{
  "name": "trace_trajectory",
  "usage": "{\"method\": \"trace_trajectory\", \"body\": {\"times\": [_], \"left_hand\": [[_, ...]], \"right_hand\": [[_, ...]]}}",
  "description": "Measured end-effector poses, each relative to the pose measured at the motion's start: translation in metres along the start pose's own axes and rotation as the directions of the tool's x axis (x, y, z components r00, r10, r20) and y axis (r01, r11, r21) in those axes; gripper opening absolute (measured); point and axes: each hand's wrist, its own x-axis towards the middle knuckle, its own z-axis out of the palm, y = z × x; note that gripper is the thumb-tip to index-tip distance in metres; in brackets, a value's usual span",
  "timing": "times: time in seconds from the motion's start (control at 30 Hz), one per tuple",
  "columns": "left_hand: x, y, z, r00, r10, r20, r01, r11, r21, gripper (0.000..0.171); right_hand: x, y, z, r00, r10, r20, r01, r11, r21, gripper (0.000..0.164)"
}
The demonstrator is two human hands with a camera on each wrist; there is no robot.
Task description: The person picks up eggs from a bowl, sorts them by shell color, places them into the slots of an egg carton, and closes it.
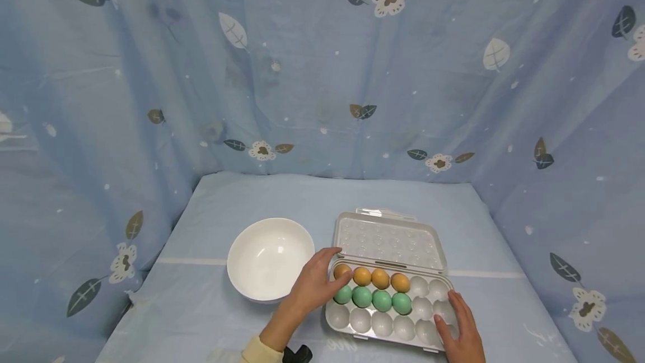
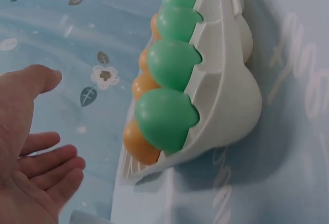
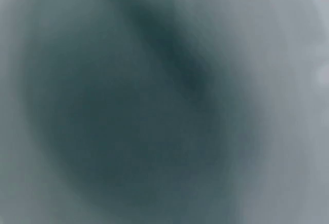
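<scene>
A white egg tray (image 1: 360, 321) lies in front of me, its clear lid (image 1: 388, 242) folded back. Several orange eggs (image 1: 380, 278) fill part of its back row, and several green eggs (image 1: 382, 301) part of the middle row. My left hand (image 1: 314, 282) hovers by the tray's left end, thumb towards the nearest eggs. In the left wrist view that hand (image 2: 38, 152) has extended fingers and holds nothing. At the tray's right end is my right hand (image 1: 462, 332), thumb over the cups and fingers extended along the edge. The right wrist view is a dark, greenish blur.
A white bowl (image 1: 270, 259) stands left of the tray, close to my left forearm. A light blue cloth (image 1: 227, 195) covers the table. Blue patterned curtains (image 1: 312, 71) hang behind and at both sides. A black object (image 1: 298, 354) shows beside my left wrist.
</scene>
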Motion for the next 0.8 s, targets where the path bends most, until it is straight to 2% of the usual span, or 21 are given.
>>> {"method": "trace_trajectory", "body": {"times": [0.13, 0.23, 0.33, 0.4, 0.47, 0.57, 0.67, 0.8], "left_hand": [[0.005, 0.000, 0.009, 1.000, -0.026, 0.011, 0.027, 0.999, -0.043, 0.062], [0.010, 0.000, 0.018, 0.999, -0.050, -0.005, 0.049, 0.995, -0.084, 0.065], [0.017, 0.001, 0.025, 0.995, -0.098, -0.011, 0.096, 0.988, -0.118, 0.072], [0.024, 0.000, 0.030, 0.990, -0.138, -0.005, 0.136, 0.979, -0.152, 0.075], [0.031, -0.003, 0.034, 0.981, -0.193, 0.004, 0.190, 0.964, -0.186, 0.077], [0.041, -0.009, 0.039, 0.969, -0.245, 0.006, 0.239, 0.939, -0.248, 0.076], [0.047, -0.014, 0.044, 0.968, -0.250, 0.014, 0.242, 0.919, -0.312, 0.071], [0.050, -0.021, 0.048, 0.952, -0.301, 0.062, 0.299, 0.865, -0.402, 0.067]], "right_hand": [[0.001, -0.001, -0.002, 1.000, 0.021, 0.017, -0.021, 1.000, -0.005, 0.070], [0.001, -0.002, -0.003, 0.998, 0.047, 0.051, -0.046, 0.999, -0.015, 0.074], [0.001, -0.003, -0.004, 0.996, 0.057, 0.066, -0.055, 0.998, -0.021, 0.076], [0.001, -0.002, -0.002, 0.998, 0.044, 0.047, -0.043, 0.999, -0.015, 0.074], [0.001, -0.001, -0.001, 0.999, 0.031, 0.021, -0.031, 1.000, -0.007, 0.072], [0.001, 0.000, 0.001, 1.000, 0.018, -0.002, -0.018, 1.000, 0.003, 0.071], [0.001, 0.001, 0.001, 1.000, 0.024, 0.001, -0.024, 1.000, 0.007, 0.072], [0.003, 0.002, 0.002, 1.000, 0.021, 0.010, -0.022, 1.000, 0.012, 0.073]]}}
